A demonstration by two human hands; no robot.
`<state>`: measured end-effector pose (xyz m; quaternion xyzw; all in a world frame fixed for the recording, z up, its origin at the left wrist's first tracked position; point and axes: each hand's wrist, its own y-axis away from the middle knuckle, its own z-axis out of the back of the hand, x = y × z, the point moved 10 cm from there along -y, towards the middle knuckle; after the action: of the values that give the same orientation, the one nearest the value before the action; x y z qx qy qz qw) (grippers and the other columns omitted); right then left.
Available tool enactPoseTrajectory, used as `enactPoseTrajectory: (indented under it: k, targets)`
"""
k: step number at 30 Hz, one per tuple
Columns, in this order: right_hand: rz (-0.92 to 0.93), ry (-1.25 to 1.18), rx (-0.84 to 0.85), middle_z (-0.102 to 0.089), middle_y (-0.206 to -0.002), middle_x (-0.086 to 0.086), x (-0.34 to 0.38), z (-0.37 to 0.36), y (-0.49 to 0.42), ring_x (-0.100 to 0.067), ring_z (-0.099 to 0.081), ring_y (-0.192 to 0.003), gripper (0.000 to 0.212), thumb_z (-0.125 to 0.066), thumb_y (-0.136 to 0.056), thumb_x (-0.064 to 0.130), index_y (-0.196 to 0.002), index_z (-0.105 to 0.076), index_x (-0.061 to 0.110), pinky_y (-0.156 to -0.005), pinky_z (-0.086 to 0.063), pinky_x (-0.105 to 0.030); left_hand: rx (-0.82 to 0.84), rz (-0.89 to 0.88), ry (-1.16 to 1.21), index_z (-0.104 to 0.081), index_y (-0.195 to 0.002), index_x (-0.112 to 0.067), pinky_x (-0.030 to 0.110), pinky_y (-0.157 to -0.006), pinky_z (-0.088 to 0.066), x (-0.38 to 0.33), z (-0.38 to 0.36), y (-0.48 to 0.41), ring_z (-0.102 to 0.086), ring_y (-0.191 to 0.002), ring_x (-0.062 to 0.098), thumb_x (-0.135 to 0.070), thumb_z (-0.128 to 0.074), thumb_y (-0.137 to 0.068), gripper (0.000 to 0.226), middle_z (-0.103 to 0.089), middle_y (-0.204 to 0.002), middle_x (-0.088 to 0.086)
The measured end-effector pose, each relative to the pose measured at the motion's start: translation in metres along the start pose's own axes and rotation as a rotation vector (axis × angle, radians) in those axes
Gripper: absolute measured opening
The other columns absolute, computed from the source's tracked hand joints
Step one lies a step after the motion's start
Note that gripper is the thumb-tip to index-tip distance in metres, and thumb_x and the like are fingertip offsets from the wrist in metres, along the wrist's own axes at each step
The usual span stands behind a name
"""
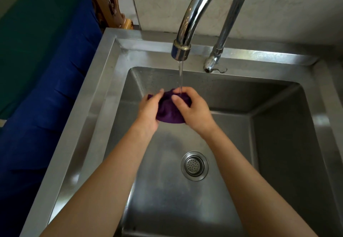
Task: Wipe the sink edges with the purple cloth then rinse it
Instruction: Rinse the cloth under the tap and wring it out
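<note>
A bunched purple cloth [168, 109] hangs over the basin of the steel sink [104, 92], held between both hands. My left hand [148, 110] grips its left side with the fingers curled round it. My right hand [192, 109] grips its right side, thumb on top. A thin stream of water [180, 75] runs from the curved chrome tap [181, 50] and lands on the cloth's top, by my right fingers. Much of the cloth is hidden by the hands.
The round drain strainer [194, 166] sits in the basin floor below my arms. The tap's base [211, 64] stands on the back rim. A blue cloth-covered surface [46, 97] lies left of the sink, with carved wood [109, 4] behind it.
</note>
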<state>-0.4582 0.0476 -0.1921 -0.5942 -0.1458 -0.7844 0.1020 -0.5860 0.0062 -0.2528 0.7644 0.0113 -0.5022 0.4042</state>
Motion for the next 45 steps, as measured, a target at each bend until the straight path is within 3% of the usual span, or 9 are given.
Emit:
enactPoseTrajectory:
  k: [4, 8, 13, 17, 22, 26, 32, 40, 45]
  targets:
    - [0.185, 0.491, -0.082, -0.066, -0.094, -0.007, 0.044, -0.016, 0.004, -0.025, -0.060, -0.087, 0.031, -0.050, -0.091, 0.044, -0.090, -0.060, 0.014, -0.070, -0.045, -0.035, 0.114, 0.046, -0.018, -0.054, -0.080, -0.016, 0.032, -0.071, -0.047, 0.013, -0.022, 0.007, -0.056, -0.072, 0.019, -0.031, -0.054, -0.081, 0.016, -0.056, -0.076, 0.003]
    - [0.093, 0.655, -0.135, -0.067, -0.090, -0.013, 0.044, -0.006, -0.010, -0.034, -0.060, -0.085, 0.043, -0.033, -0.098, 0.043, -0.090, -0.057, 0.008, -0.064, -0.037, -0.034, 0.075, 0.155, 0.085, -0.048, -0.061, -0.016, 0.013, -0.039, -0.038, 0.023, -0.029, 0.018, -0.050, -0.037, 0.010, -0.022, -0.037, -0.099, 0.040, -0.049, -0.041, -0.002]
    - [-0.075, 0.458, -0.235, -0.066, -0.083, -0.011, 0.011, 0.019, -0.023, -0.034, -0.062, -0.080, 0.038, -0.034, -0.098, 0.039, -0.088, -0.055, 0.010, -0.064, -0.043, -0.034, -0.079, -0.089, -0.181, -0.060, -0.060, -0.019, 0.028, -0.063, -0.045, 0.006, -0.020, 0.016, -0.058, -0.065, 0.017, -0.030, -0.054, -0.092, 0.034, -0.060, -0.057, -0.005]
    - [-0.080, 0.368, 0.052, -0.067, -0.109, -0.010, -0.006, 0.006, -0.027, -0.027, -0.062, -0.100, 0.030, -0.034, -0.099, 0.028, -0.123, -0.052, 0.021, -0.087, -0.049, -0.039, -0.106, -0.256, -0.305, -0.060, -0.067, -0.020, 0.036, -0.078, -0.051, -0.017, -0.013, 0.022, -0.065, -0.084, 0.024, -0.046, -0.049, -0.091, 0.037, -0.066, -0.078, 0.003]
    - [0.048, 0.314, 0.034, -0.063, -0.096, -0.006, 0.011, 0.000, -0.004, -0.025, -0.059, -0.091, 0.021, -0.045, -0.094, 0.040, -0.098, -0.056, 0.022, -0.081, -0.047, -0.038, -0.129, -0.112, -0.280, -0.064, -0.076, -0.018, 0.043, -0.091, -0.050, -0.017, -0.007, 0.010, -0.064, -0.095, 0.026, -0.062, -0.040, -0.086, 0.051, -0.069, -0.099, 0.010]
    - [0.097, 0.349, -0.060, -0.062, -0.086, -0.010, 0.030, -0.011, 0.010, -0.027, -0.057, -0.079, 0.034, -0.048, -0.091, 0.047, -0.086, -0.050, 0.014, -0.068, -0.045, -0.036, -0.102, -0.167, -0.244, -0.058, -0.055, -0.019, 0.051, -0.088, -0.052, -0.015, -0.011, 0.018, -0.066, -0.082, 0.034, -0.067, -0.043, -0.079, 0.055, -0.065, -0.075, 0.010]
    - [-0.039, 0.368, -0.195, -0.067, -0.081, -0.015, 0.022, 0.001, -0.002, -0.035, -0.062, -0.079, 0.042, -0.037, -0.095, 0.046, -0.078, -0.053, 0.011, -0.072, -0.051, -0.045, -0.043, -0.314, -0.406, -0.053, -0.062, -0.033, 0.052, -0.087, -0.051, -0.022, -0.023, 0.032, -0.063, -0.084, 0.032, -0.056, -0.037, -0.081, 0.033, -0.068, -0.092, 0.021]
    - [-0.222, 0.247, -0.163, -0.049, -0.056, -0.001, -0.016, 0.013, -0.028, -0.018, -0.047, -0.055, 0.049, -0.042, -0.096, 0.037, -0.051, -0.043, 0.017, -0.062, -0.041, -0.035, -0.154, -0.387, -0.451, -0.053, -0.057, -0.015, 0.037, -0.067, -0.045, -0.026, -0.022, 0.035, -0.053, -0.064, 0.022, -0.037, -0.043, -0.096, 0.046, -0.054, -0.058, 0.002]
    - [-0.302, 0.122, -0.060, -0.063, -0.090, -0.004, -0.032, 0.008, -0.025, -0.021, -0.058, -0.086, 0.048, -0.027, -0.097, 0.050, -0.086, -0.059, 0.017, -0.083, -0.044, -0.036, -0.190, -0.443, -0.352, -0.043, -0.054, -0.020, 0.032, -0.061, -0.040, -0.043, -0.017, 0.038, -0.045, -0.055, 0.013, -0.041, -0.049, -0.093, 0.045, -0.046, -0.054, -0.005]
